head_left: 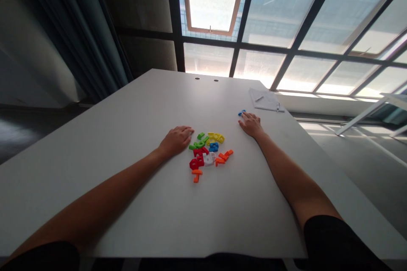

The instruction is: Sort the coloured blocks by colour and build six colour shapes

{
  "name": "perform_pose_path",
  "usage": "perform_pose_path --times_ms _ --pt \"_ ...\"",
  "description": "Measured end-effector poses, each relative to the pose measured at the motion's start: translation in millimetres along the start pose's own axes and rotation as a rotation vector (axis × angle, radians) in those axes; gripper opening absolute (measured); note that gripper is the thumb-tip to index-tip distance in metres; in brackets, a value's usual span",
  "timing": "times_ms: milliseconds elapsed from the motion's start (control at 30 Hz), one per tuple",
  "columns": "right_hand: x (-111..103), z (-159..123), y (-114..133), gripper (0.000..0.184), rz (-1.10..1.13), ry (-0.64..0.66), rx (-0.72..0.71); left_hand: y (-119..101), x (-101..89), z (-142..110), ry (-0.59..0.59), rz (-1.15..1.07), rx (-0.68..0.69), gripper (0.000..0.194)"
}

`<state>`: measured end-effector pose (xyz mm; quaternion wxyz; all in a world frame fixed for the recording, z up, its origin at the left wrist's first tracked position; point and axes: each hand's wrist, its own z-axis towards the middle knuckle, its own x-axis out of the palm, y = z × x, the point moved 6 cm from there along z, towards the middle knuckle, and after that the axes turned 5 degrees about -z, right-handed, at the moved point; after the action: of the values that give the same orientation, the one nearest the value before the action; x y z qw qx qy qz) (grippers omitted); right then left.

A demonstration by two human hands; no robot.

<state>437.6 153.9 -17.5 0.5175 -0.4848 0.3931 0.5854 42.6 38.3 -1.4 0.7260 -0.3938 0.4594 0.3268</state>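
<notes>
L hand [176,141] + R hand [251,125] open, palms down, well apart.

The white worktop [104,169] ran away towards the window, and a loose heap of chunky plastic letters [206,154] lay near its middle, in green, yellow, blue, red, white and orange. Some overlapped; red and white sat at the heap's 6 o'clock, yellow at its 1 o'clock. At about 1 o'clock from the heap, well apart, lay a lone blue letter [242,112]. Farther out that way was a sheet of paper [265,99] bearing a pen [259,98]. Two round grommet holes [206,79] marked the far edge at 12 o'clock.
</notes>
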Motion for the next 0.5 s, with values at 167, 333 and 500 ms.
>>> perform_pose_path --times_ms 167,333,500 --pt "0.0 -0.5 -1.5 0.061 -0.004 0.015 0.027 0.1 -0.6 -0.3 -0.008 -0.015 0.004 0.045" --pt "-10.3 -7.9 2.9 0.058 0.039 -0.097 0.028 2.9 1.7 0.2 0.005 -0.008 -0.004 0.046" --pt "-26.9 -34.6 43.5 0.041 0.213 -0.219 -0.253 3.7 2.5 0.2 0.011 -0.012 0.004 0.046"
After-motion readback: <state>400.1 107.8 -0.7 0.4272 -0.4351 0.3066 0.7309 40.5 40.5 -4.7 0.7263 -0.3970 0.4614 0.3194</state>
